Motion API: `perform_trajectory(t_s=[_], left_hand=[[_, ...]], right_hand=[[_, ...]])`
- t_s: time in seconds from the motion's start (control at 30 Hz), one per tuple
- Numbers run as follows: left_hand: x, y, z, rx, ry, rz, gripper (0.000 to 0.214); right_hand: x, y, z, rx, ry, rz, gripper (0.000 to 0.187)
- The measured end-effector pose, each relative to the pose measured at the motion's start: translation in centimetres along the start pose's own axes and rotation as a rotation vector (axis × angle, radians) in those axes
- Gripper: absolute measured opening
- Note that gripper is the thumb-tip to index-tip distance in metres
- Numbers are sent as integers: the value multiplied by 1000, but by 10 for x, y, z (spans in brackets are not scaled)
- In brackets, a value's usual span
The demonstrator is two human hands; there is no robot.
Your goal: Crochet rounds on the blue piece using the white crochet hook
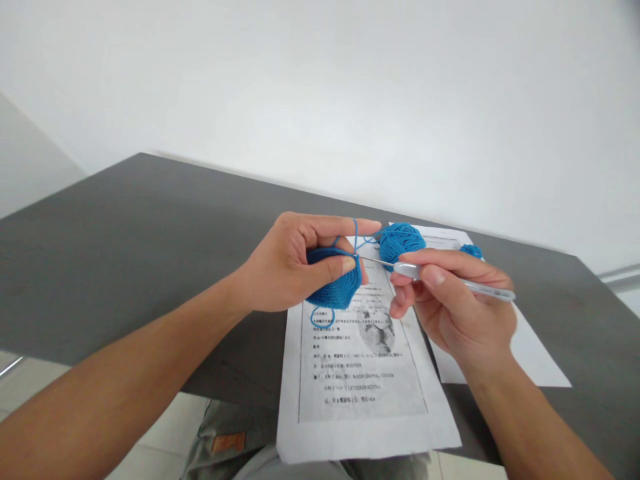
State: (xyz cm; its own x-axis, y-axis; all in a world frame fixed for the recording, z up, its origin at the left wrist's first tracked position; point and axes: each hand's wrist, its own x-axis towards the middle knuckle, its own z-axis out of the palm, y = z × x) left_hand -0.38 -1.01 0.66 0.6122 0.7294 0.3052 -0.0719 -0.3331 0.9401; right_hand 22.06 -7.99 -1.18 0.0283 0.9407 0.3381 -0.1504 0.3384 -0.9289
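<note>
My left hand [305, 260] pinches a blue crocheted piece [336, 288] between thumb and fingers. Its index finger is stretched out, with a strand of blue yarn [355, 233] looped over it and running down to the work. In my right hand [457, 303] is a crochet hook [467, 283] with a pale, clear-looking handle, held like a pen. The hook's thin metal shaft meets the upper right edge of the crocheted piece; its very tip is too small to make out. Behind the hook lies a ball of blue yarn [400, 241], joined to the strand.
Under the hands lies a printed sheet [360, 400] with text and a grey picture, overhanging the table's front edge. A second paper [530, 353] lies to the right, with a small blue yarn bundle [471, 251] near its far end. The dark grey table [150, 240] meets a white wall.
</note>
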Motion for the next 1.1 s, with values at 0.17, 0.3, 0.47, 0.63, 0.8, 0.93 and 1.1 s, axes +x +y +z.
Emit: perform_trajectory(t_s=[0.17, 0.3, 0.47, 0.63, 0.8, 0.93, 1.1], left_hand=[[0, -1, -1, -41, -3, -22, 50], [0, 0, -1, -59, -1, -57, 49], [0, -1, -1, -116, -22, -98, 52], [0, -1, -3, -191, -70, -140, 54], [0, -2, -4, -230, -111, -158, 57], [1, -2, -5, -249, -117, -175, 54], [3, -4, -7, -347, -179, -199, 49]], right_hand=[[4, 2, 3, 100, -35, 61, 10], [6, 6, 0, 183, -101, 63, 10], [7, 7, -3, 192, -133, 73, 11], [8, 6, -6, 168, -169, 42, 11], [8, 6, -14, 51, -190, -87, 12], [7, 4, -23, -131, -217, -216, 18], [8, -11, -29, -422, -309, -443, 38]])
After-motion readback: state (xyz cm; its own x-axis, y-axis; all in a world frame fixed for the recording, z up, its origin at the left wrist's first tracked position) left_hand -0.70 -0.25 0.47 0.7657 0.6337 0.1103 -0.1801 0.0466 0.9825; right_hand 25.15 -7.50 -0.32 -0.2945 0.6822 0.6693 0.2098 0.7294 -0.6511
